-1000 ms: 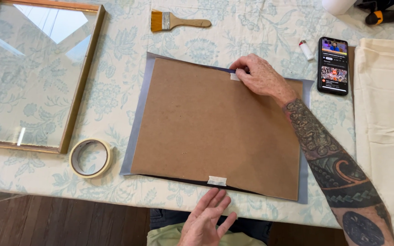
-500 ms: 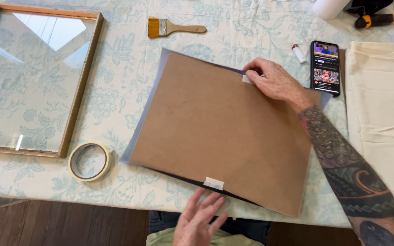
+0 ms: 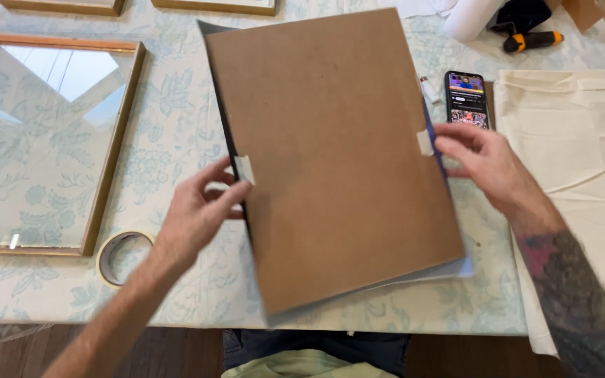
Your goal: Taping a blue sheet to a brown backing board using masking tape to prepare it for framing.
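A brown backing board with a dark sheet behind it is lifted off the table, tilted, held by both long edges. The left hand pinches the left edge at a small tab of pale tape; the right hand grips the right edge beside a second tape tab. Beneath lies a tablecloth printed with pale green leaves, with dark wood floor below its near edge. Left of the board sit a roll of masking tape and a wood-framed glass pane. To the right lie a smartphone with a lit screen, a folded cream cloth and a black and orange tool
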